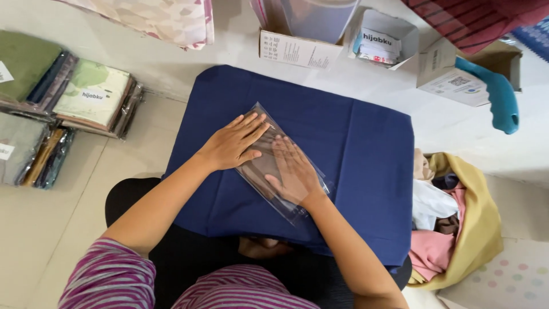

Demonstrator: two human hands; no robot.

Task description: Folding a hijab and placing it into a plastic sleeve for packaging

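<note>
A clear plastic bag (260,114) with a folded brown cloth (260,167) inside lies tilted on a dark blue cloth (354,149) spread over my lap. My left hand (233,143) lies flat on the upper left part of the bag, fingers apart. My right hand (294,171) is inside the bag, under the clear film, flat on the brown cloth with fingers spread. Neither hand grips anything.
Stacks of packed cloths in clear bags (91,97) lie on the floor at left. Open cardboard boxes (300,50) stand behind the blue cloth, one with a teal handle (497,97). A heap of loose cloths (452,217) lies at right.
</note>
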